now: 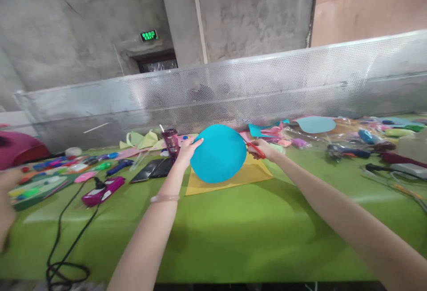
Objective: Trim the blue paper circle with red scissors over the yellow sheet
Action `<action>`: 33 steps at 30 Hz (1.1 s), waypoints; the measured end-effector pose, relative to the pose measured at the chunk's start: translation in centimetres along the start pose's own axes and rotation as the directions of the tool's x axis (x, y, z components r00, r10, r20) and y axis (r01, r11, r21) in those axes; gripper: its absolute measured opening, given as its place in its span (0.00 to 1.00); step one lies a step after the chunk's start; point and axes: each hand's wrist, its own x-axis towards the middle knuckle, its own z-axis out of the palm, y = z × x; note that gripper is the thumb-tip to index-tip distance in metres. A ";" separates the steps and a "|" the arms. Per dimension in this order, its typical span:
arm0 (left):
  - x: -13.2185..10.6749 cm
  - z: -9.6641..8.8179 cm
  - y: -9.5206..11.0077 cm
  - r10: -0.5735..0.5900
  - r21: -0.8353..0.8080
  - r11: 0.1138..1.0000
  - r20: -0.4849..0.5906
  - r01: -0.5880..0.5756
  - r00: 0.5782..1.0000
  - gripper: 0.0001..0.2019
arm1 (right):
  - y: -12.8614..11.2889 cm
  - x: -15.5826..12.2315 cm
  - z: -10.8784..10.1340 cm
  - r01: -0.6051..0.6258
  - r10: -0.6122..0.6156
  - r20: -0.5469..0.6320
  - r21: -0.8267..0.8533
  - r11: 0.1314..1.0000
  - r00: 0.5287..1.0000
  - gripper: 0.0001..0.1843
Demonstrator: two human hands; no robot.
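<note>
My left hand (187, 149) pinches the left edge of a round turquoise paper piece (218, 154) and holds it up above the table. My right hand (263, 149) grips red-handled scissors (255, 149) whose blades meet the paper's right edge. Under the paper a yellow sheet (245, 175) lies flat on the green table (233, 229). A pale bracelet sits on my left wrist.
Two dark phones (153, 169) and a purple tumbler (171, 143) lie left of the paper. A magenta glue gun (103, 191) with a black cord, markers and a tray sit at left. Paper scraps and tools crowd the right back. A perforated metal wall (267, 86) bounds the far edge. Another person's hand (6, 202) shows at the left edge.
</note>
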 end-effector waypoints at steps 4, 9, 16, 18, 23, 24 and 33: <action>0.0 0.0 0.1 0.008 -0.009 1.000 -0.005 -0.008 1.000 0.23 | 0.0 0.0 -0.1 0.018 -0.018 0.002 0.012 1.000 1.000 0.09; -0.2 -0.1 0.3 0.017 -0.024 1.000 0.000 -0.017 1.000 0.22 | -0.1 -0.1 -0.1 0.004 -0.004 -0.001 0.022 1.000 1.000 0.09; 0.0 -0.1 0.1 -0.004 0.019 1.000 0.000 0.004 1.000 0.25 | -0.2 -0.1 -0.1 -0.004 0.004 0.005 0.023 1.000 1.000 0.09; 0.0 -0.1 0.1 -0.002 0.021 1.000 0.001 0.002 1.000 0.25 | -0.2 0.0 -0.1 -0.005 0.005 0.000 0.026 1.000 1.000 0.09; -0.1 -0.1 0.1 0.000 -0.024 1.000 0.007 0.001 1.000 0.23 | -0.3 -0.1 0.0 0.005 -0.005 0.006 0.011 1.000 1.000 0.08; -0.1 0.0 0.1 0.000 -0.031 1.000 0.007 0.000 1.000 0.22 | -0.3 -0.1 0.0 0.007 -0.007 0.005 0.007 1.000 1.000 0.07; -0.2 0.0 0.3 0.003 -0.046 0.999 0.014 -0.002 1.000 0.21 | -0.3 0.0 0.0 0.029 -0.029 -0.007 -0.018 0.999 1.000 0.06</action>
